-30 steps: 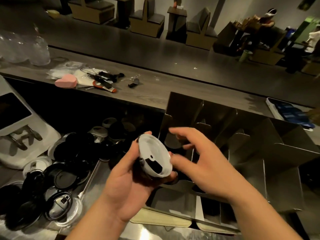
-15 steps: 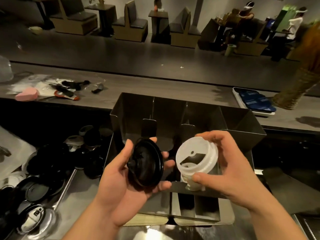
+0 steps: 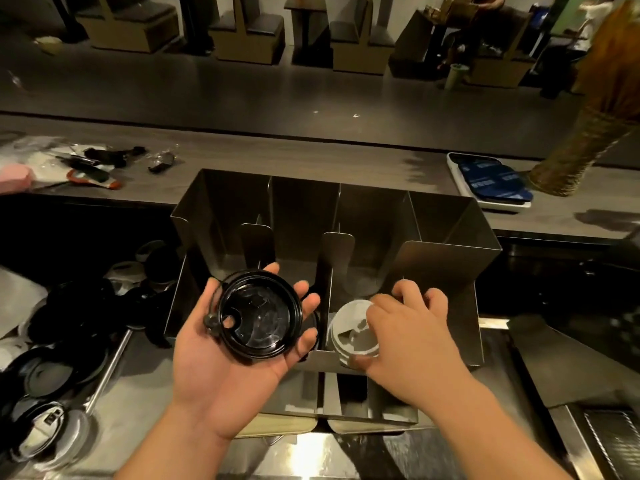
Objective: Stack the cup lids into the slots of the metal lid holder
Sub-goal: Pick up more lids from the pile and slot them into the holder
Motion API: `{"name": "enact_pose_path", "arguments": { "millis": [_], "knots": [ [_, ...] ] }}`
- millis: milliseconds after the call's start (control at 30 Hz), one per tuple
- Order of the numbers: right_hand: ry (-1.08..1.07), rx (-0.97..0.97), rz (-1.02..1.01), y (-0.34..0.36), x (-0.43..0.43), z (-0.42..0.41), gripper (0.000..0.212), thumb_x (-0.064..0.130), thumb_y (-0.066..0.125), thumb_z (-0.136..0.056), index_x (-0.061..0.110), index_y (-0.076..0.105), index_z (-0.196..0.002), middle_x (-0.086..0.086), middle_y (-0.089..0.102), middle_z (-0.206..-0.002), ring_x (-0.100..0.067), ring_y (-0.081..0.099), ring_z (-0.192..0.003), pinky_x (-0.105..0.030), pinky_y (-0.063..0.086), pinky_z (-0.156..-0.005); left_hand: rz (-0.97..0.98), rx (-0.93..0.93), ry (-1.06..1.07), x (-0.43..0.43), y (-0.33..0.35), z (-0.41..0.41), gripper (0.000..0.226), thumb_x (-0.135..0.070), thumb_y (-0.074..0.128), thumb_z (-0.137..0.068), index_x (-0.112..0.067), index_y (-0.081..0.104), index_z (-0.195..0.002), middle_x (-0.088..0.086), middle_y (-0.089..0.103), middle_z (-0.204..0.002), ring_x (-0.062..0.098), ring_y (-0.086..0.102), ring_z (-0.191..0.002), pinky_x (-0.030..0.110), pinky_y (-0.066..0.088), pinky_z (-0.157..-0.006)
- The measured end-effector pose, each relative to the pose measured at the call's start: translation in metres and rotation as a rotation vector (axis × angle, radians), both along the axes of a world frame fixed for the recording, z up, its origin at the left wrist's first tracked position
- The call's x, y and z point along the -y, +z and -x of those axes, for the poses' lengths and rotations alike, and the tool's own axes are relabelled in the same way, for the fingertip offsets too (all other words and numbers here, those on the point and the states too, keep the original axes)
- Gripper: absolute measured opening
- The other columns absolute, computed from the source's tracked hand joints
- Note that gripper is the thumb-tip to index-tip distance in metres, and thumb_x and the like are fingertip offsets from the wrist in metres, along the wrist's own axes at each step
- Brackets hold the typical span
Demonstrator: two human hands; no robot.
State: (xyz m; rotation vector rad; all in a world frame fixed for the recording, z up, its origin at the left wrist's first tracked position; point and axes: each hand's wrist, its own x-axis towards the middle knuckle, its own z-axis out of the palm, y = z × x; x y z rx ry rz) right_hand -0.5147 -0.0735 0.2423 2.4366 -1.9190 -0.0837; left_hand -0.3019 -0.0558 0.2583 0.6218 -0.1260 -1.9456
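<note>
The metal lid holder (image 3: pixel 446 251) stands on the steel counter before me, split by upright dividers into several slots. My left hand (image 3: pixel 221 368) lies palm up in front of its left-middle slot and holds a black cup lid (image 3: pixel 258 315), fingers curled round the rim. My right hand (image 3: pixel 412 341) reaches down into the right-middle slot and pinches a white cup lid (image 3: pixel 349 332) by its edge, low inside the slot. Part of the white lid is hidden under my fingers.
A pile of loose black and clear lids (image 3: pixel 65 323) lies on the counter at the left. On the raised wooden ledge behind are small tools (image 3: pixel 100 164), a pink object (image 3: pixel 14 176) and a tray of blue packets (image 3: pixel 491 180). A woven basket (image 3: pixel 581 147) stands far right.
My right hand took the white lid off the black one, then carried it down into the right-middle slot. My left hand turned palm up with the black lid. The view tilted downward.
</note>
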Motion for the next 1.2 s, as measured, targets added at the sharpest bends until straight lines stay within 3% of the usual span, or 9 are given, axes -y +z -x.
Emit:
{"name": "enact_pose_path", "arguments": {
  "millis": [67, 167, 367, 533, 733, 900, 1033, 1200],
  "knots": [
    [0.0, -0.053, -0.055, 0.001, 0.004, -0.005, 0.045, 0.063, 0.061, -0.078, 0.03, 0.065, -0.109, 0.012, 0.061, -0.12, -0.023, 0.034, -0.128, -0.052, 0.017, -0.106, -0.005, -0.037, -0.005, 0.001, -0.003, -0.001, 0.062, -0.061, 0.042, -0.093, -0.022, 0.057, -0.139, 0.021, 0.059, -0.138, 0.04, 0.058, -0.124, 0.047, 0.058, -0.08],
    [0.016, -0.15, -0.106, 0.001, 0.008, -0.013, 0.045, 0.053, 0.058, -0.083, 0.027, 0.059, -0.12, 0.007, 0.055, -0.129, -0.026, 0.029, -0.131, -0.056, 0.011, -0.109, -0.014, -0.063, -0.015, 0.003, -0.007, -0.002, 0.058, -0.058, 0.04, -0.095, -0.024, 0.057, -0.139, 0.022, 0.058, -0.138, 0.041, 0.058, -0.125, 0.05, 0.057, -0.08],
    [0.018, -0.212, -0.127, -0.008, 0.008, -0.022, 0.066, 0.035, 0.064, -0.084, 0.023, 0.033, -0.141, 0.002, 0.055, -0.129, -0.026, 0.044, -0.126, -0.057, 0.008, -0.111, 0.018, -0.081, 0.002, 0.005, -0.012, -0.012, 0.064, -0.063, 0.042, -0.092, -0.021, 0.058, -0.138, 0.022, 0.058, -0.139, 0.042, 0.057, -0.126, 0.055, 0.056, -0.084],
    [-0.054, -0.217, -0.154, -0.018, 0.01, -0.023, 0.056, 0.029, 0.064, -0.085, 0.023, 0.045, -0.137, 0.004, 0.059, -0.121, -0.023, 0.051, -0.121, -0.063, -0.005, -0.113, 0.136, -0.015, 0.026, 0.007, -0.012, -0.025, 0.075, -0.055, 0.071, -0.073, -0.018, 0.06, -0.136, 0.024, 0.053, -0.142, 0.044, 0.053, -0.128, 0.059, 0.052, -0.091],
    [-0.112, -0.189, -0.184, -0.013, 0.014, -0.026, 0.062, 0.04, 0.066, -0.087, 0.028, 0.042, -0.143, 0.0, 0.049, -0.138, -0.025, 0.04, -0.133, -0.06, 0.01, -0.115, 0.2, 0.016, 0.031, 0.009, -0.01, -0.029, 0.084, -0.035, 0.087, -0.057, -0.018, 0.061, -0.135, 0.024, 0.049, -0.146, 0.043, 0.052, -0.13, 0.059, 0.049, -0.095],
    [-0.095, -0.197, -0.244, -0.009, 0.016, -0.023, 0.05, 0.037, 0.06, -0.091, 0.025, 0.047, -0.138, 0.001, 0.054, -0.131, -0.025, 0.043, -0.128, -0.06, 0.014, -0.114, 0.208, 0.001, 0.033, 0.009, -0.011, -0.03, 0.083, -0.035, 0.086, -0.06, -0.018, 0.059, -0.137, 0.025, 0.045, -0.149, 0.043, 0.049, -0.133, 0.06, 0.048, -0.098],
    [-0.134, -0.194, -0.226, -0.009, 0.015, -0.027, 0.056, 0.03, 0.064, -0.088, 0.023, 0.044, -0.14, 0.002, 0.061, -0.124, -0.024, 0.048, -0.124, -0.063, 0.009, -0.114, 0.193, 0.009, 0.04, 0.008, -0.012, -0.03, 0.078, -0.035, 0.083, -0.061, -0.018, 0.062, -0.135, 0.025, 0.049, -0.145, 0.043, 0.052, -0.13, 0.058, 0.05, -0.096],
    [-0.158, -0.205, -0.224, -0.007, 0.018, -0.028, 0.059, 0.026, 0.067, -0.087, 0.024, 0.044, -0.141, 0.001, 0.061, -0.126, -0.024, 0.05, -0.124, -0.059, 0.017, -0.114, 0.188, 0.019, 0.063, 0.006, -0.01, -0.031, 0.075, -0.035, 0.078, -0.063, -0.018, 0.062, -0.134, 0.025, 0.053, -0.142, 0.044, 0.054, -0.128, 0.058, 0.05, -0.096]
  ]
}}
